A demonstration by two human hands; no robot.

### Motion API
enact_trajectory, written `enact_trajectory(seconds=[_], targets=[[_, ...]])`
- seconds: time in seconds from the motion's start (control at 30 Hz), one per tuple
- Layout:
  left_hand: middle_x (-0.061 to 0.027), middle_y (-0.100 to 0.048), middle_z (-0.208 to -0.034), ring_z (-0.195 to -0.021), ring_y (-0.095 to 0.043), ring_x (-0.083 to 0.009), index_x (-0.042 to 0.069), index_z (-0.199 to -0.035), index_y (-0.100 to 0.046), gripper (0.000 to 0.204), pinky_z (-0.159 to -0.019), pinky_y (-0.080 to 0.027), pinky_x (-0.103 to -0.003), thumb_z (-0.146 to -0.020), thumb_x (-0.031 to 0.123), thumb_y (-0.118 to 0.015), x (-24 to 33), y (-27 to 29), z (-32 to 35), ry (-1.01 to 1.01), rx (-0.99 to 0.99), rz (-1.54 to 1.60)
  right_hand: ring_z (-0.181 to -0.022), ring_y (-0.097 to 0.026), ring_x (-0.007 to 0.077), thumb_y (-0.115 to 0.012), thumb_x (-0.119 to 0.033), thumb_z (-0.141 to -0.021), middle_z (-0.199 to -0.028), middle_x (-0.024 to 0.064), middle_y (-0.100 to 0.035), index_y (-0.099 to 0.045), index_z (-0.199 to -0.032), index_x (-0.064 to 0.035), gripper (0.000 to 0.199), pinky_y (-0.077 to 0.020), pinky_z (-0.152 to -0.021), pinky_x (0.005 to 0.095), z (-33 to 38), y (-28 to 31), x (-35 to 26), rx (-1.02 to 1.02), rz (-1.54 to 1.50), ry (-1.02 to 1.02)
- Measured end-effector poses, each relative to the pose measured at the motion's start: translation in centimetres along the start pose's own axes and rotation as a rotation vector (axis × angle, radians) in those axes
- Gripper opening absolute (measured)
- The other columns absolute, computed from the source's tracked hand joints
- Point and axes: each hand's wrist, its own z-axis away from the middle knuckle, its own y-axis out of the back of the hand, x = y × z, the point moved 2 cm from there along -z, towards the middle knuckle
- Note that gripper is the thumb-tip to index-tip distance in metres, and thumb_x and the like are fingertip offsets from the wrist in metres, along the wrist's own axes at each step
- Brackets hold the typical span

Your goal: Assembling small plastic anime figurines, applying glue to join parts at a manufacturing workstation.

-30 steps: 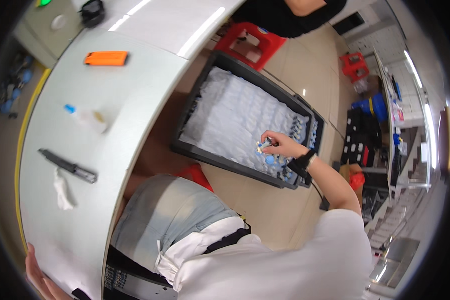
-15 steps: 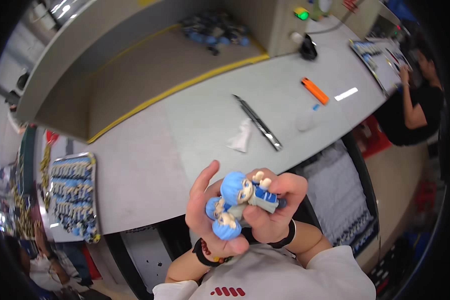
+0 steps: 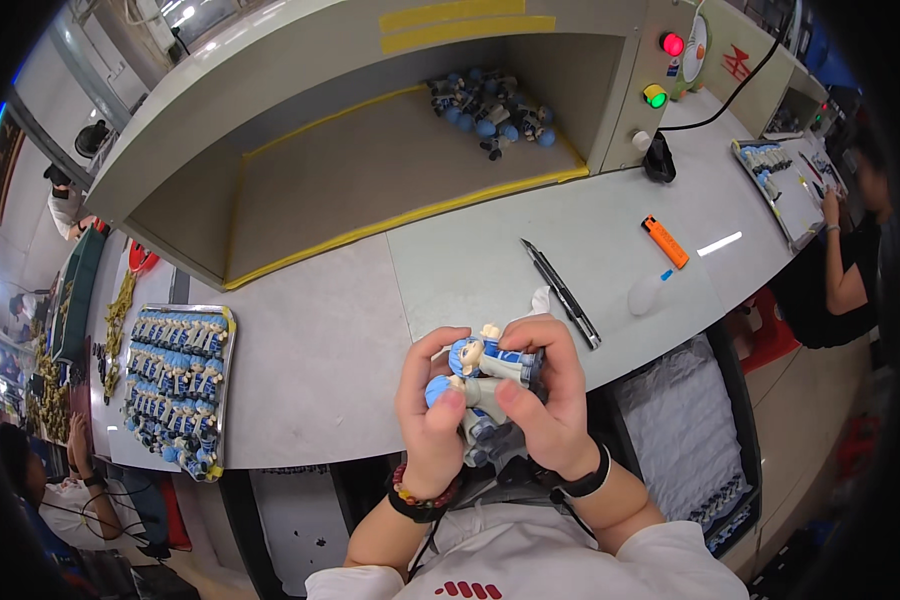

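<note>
Left hand: the left hand (image 3: 432, 412), with a bead bracelet at the wrist, is closed around the small blue-haired plastic figurines (image 3: 478, 385), thumb on the front.
Right hand: the right hand (image 3: 548, 392), with a black band at the wrist, is clamped on the same figurines from the other side.
Figurines in hand: a small bunch, held between both hands above the near edge of the desk, close to the person's chest.
Desk: a pale grey worktop (image 3: 320, 340) that curves across the view.
Desk, middle: a slim black and silver utility knife (image 3: 560, 292) lies just beyond the hands, with a crumpled white scrap (image 3: 541, 299) touching it.
Desk, right part: an orange lighter (image 3: 665, 241) and a small clear bottle with a blue tip (image 3: 647, 293) lie near each other.
Desk, left end: a metal tray (image 3: 228, 330) holds rows of blue figurines.
Far edge: a large grey open-fronted box with yellow tape edging (image 3: 370, 170) holds a heap of loose figurines (image 3: 488, 105) in its right back corner; its right side carries a red and a green button.
Below the desk, right: a black crate with white lining (image 3: 682, 425).
Room: another person (image 3: 850, 270) sits at the right end, and more people work at the far left.
</note>
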Motion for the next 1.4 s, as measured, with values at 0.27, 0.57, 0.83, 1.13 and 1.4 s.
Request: enact_trajectory(seconds=[0.27,0.57,0.83,1.13,1.4], targets=[[-0.0091,-0.054,-0.097,-0.087,-0.051,-0.0098,0.003,-0.113,-0.039,0.038,-0.077,-0.04,-0.023,-0.085,0.028,-0.046,-0.7,-0.9,0.1,0.254,-0.097,0.121,-0.072,-0.043,0.0124,-0.068,-0.015,-0.069,-0.085,0.0046,-0.046,-0.058,-0.092,-0.006,0.027,-0.0366,-0.06,0.0227,-1.2,1.4,-2.1,-0.185,0.448,-0.078],[-0.0126,-0.048,-0.104,-0.068,-0.052,-0.0191,0.005,-0.103,-0.044,0.051,-0.039,-0.04,-0.025,-0.084,0.051,-0.033,-3.2,-1.2,1.5,0.565,-0.167,1.192,-0.07,-0.042,0.0126,-0.053,-0.019,-0.079,-0.084,0.0059,-0.037,-0.046,-0.088,0.0028,0.025,-0.0419,-0.051,0.0262,0.6,1.5,-0.7,0.281,-0.485,0.066],[-0.0046,-0.053,-0.087,-0.067,-0.052,-0.0153,0.009,-0.103,-0.044,0.046,-0.042,-0.04,-0.024,-0.085,0.05,-0.031,-2.7,-1.5,2.3,0.634,0.023,1.025,-0.081,-0.043,0.0205,-0.05,-0.014,-0.08,-0.088,0.0137,-0.046,-0.051,-0.099,0.0019,0.026,-0.0373,-0.074,0.0291,1.2,-0.1,-1.1,-0.039,0.229,0.067],[-0.0196,-0.048,-0.11,-0.06,-0.052,-0.0178,0.008,-0.098,-0.049,0.043,-0.037,-0.041,-0.024,-0.085,0.047,-0.037,2.7,4.9,-3.9,0.496,0.097,0.783,-0.076,-0.043,0.0228,-0.054,-0.026,-0.076,-0.087,0.0142,-0.047,-0.053,-0.092,0.0001,0.03,-0.0383,-0.07,0.0317,1.6,2.0,-0.7,0.201,0.262,0.48],[-0.0034,-0.056,-0.067,-0.048,-0.051,-0.0108,0.013,-0.082,-0.055,0.032,-0.039,-0.04,-0.023,-0.082,0.044,-0.048,3.5,18.4,-26.3,0.247,0.298,0.027,-0.068,-0.043,0.0228,-0.057,-0.015,-0.07,-0.077,0.0124,-0.047,-0.055,-0.081,-0.0008,0.018,-0.0372,-0.06,0.0301,1.2,4.3,2.0,0.164,0.654,0.309]])
